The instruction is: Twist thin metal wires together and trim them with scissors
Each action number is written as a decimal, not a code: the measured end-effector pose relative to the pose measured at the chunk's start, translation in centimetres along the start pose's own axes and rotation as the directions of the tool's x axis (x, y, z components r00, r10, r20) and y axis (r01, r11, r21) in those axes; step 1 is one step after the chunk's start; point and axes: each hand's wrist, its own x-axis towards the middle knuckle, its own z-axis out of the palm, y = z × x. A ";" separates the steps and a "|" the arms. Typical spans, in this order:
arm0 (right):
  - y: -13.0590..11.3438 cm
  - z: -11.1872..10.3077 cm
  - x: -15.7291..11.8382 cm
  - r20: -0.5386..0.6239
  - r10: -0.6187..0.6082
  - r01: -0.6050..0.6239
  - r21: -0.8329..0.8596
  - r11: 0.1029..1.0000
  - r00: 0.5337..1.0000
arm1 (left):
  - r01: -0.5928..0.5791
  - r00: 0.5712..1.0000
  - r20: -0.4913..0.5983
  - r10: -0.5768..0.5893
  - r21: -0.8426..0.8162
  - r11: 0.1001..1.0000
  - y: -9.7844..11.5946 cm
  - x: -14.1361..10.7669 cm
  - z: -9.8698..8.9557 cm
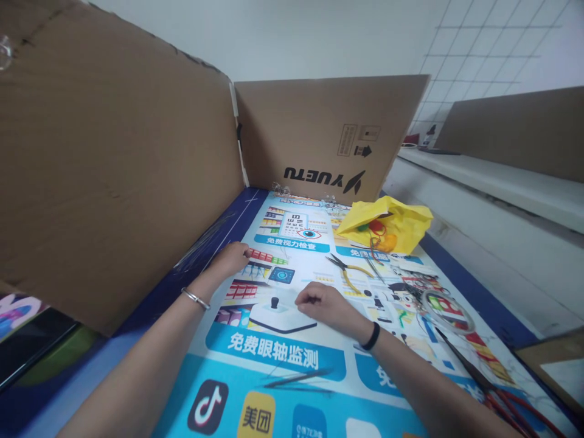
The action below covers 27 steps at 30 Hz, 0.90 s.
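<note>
My left hand [232, 258] is over the left part of a printed poster [296, 286], its fingers curled together; anything in them is too small to make out. Near the poster's middle, my right hand [322, 302] is closed in a loose pinch, with nothing clearly visible in it. Yellow-handled pliers [350, 272] lie just beyond my right hand. Thin dark wires [296, 378] rest on the poster below and between my hands. A bundle of thin strands [201, 246] lies left of my left hand, by the cardboard.
Cardboard panels [328, 128] stand at the left and back. A yellow bag [410, 222] holds red and orange items at the back right. A wire coil [448, 311] and red-handled scissors [493, 389] lie at the right. Clear small pieces [329, 202] sit by the back panel.
</note>
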 end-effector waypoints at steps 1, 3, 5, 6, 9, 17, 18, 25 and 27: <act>-0.3 -0.3 -0.1 0.054 -0.019 0.022 -0.053 0.998 0.998 | -0.002 1.000 0.000 0.002 0.029 1.000 0.0 0.1 0.0; -0.9 -0.8 -0.4 0.163 -0.047 0.075 -0.164 0.984 0.985 | -0.006 1.000 0.008 0.005 0.080 0.997 0.0 0.2 -0.1; -1.5 -1.1 -0.7 0.255 -0.060 0.133 -0.277 0.952 0.965 | -0.010 1.000 0.017 0.008 0.121 0.993 0.2 0.1 -0.1; -1.7 -1.1 -0.8 0.286 -0.060 0.157 -0.331 0.930 0.956 | -0.011 1.000 0.019 0.008 0.138 0.990 0.3 0.0 -0.1; -2.2 -1.0 -1.3 0.346 -0.052 0.215 -0.452 0.865 0.937 | -0.003 1.000 0.013 0.000 0.180 0.984 0.9 -0.4 -0.2; -2.7 -0.7 -1.7 0.434 -0.078 0.299 -0.469 0.831 0.898 | 0.005 1.000 0.001 -0.006 0.243 0.970 1.3 -0.7 -0.2; -2.7 -0.8 -1.7 0.437 -0.080 0.304 -0.470 0.829 0.896 | 0.007 1.000 -0.003 -0.006 0.248 0.969 1.4 -0.7 -0.1; -3.4 -0.3 -2.3 0.469 -0.084 0.355 -0.526 0.773 0.879 | 0.029 0.996 -0.089 -0.004 0.272 0.962 2.5 -1.3 -0.6; -3.8 0.3 -2.8 0.475 -0.087 0.397 -0.606 0.689 0.876 | 0.034 0.991 -0.134 0.003 0.273 0.961 3.0 -1.6 -0.8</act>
